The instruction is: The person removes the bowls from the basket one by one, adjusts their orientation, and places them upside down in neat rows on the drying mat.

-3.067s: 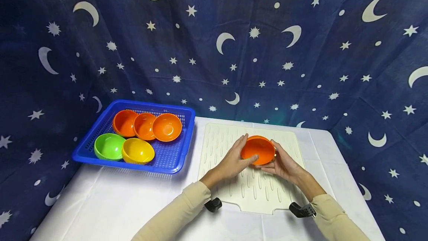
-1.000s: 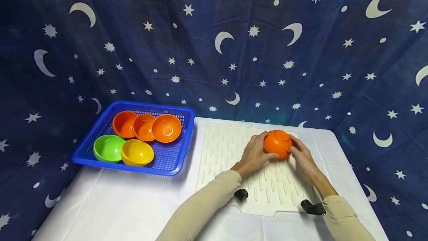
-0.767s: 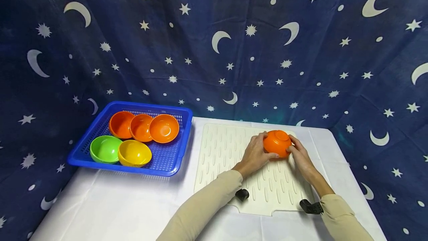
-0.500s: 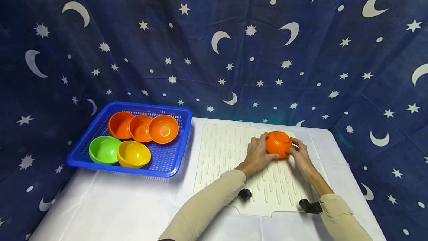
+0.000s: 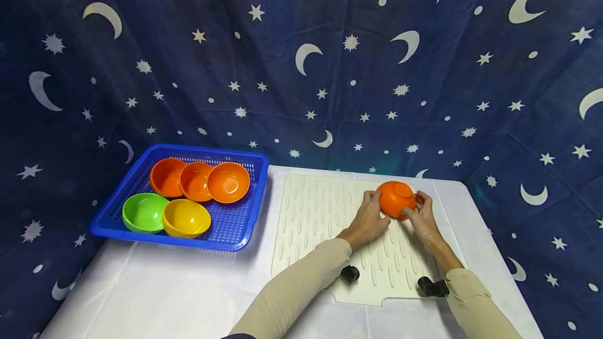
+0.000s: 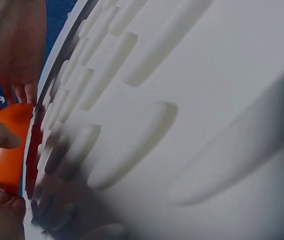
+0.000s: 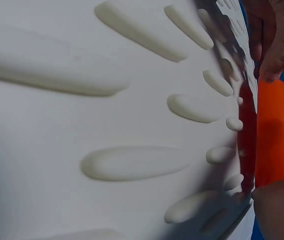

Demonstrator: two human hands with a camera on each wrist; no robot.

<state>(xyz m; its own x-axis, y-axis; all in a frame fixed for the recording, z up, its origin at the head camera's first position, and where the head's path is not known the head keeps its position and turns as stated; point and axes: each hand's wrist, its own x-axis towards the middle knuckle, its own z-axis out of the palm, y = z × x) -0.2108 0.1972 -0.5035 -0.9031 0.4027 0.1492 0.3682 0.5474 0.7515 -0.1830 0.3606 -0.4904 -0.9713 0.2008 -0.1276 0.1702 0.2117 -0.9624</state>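
An orange bowl (image 5: 397,200) lies upside down at the far right part of the cream ribbed drying mat (image 5: 325,213). My left hand (image 5: 369,218) holds its left side, thumb toward the near edge and fingers along the far left. On the right side, my right hand (image 5: 425,224) grips the rim with bent fingers and thumb. In the left wrist view the orange bowl (image 6: 6,155) sits between fingers of both hands, its rim down against the mat. The right wrist view shows the orange bowl (image 7: 277,135) at its right edge, with fingertips at the rim.
A blue basket (image 5: 240,226) stands on the left of the white-covered table (image 5: 179,286). It holds three orange bowls (image 5: 228,182), a green bowl (image 5: 145,213) and a yellow bowl (image 5: 187,218), all facing up. A star-and-moon curtain (image 5: 282,56) hangs behind and at the sides.
The orange bowl was held upright over the middle of the mat; it has been turned over and set down at the far right. In the last half second it shifted slightly back and right.
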